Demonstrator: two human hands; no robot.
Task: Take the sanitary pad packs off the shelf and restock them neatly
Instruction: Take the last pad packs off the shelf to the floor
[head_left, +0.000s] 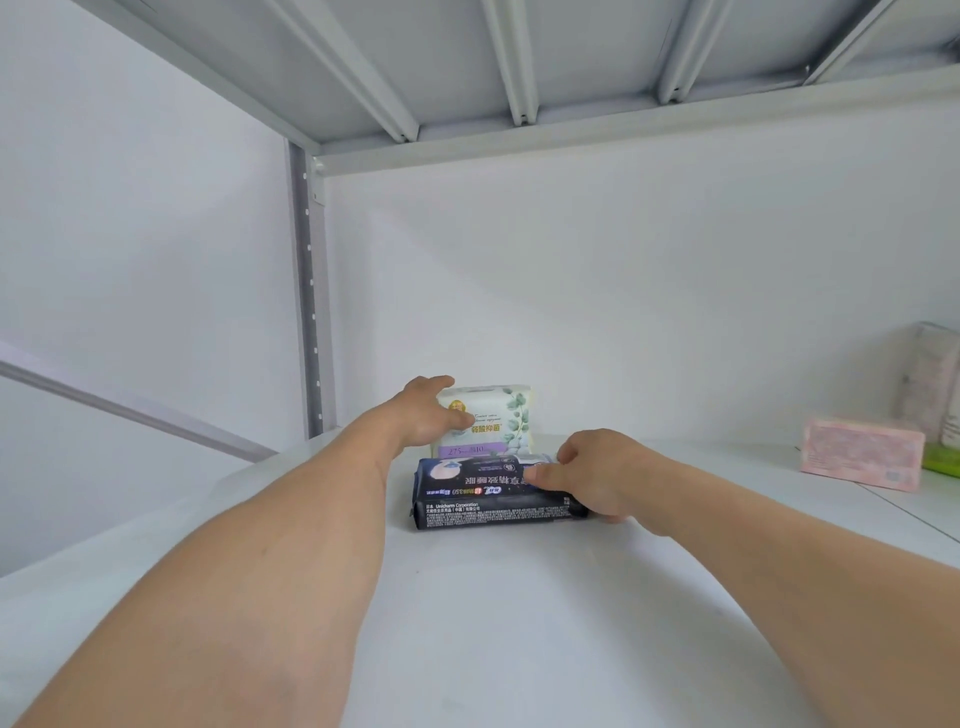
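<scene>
Dark pack (498, 491) lying crosswise, gripped at its right end by right hand (597, 475); upright white pack (488, 421) just behind, held by left hand (428, 413).

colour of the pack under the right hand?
Dark navy pack, white print; head view.

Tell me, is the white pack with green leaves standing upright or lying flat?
Upright. The white pack stands on its edge behind the flat dark pack, its printed front facing the camera.

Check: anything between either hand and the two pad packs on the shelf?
Nothing visible. The left hand already grips the white leaf-print pack standing at the back; the right hand grips the dark navy pack lying flat in front of it.
</scene>
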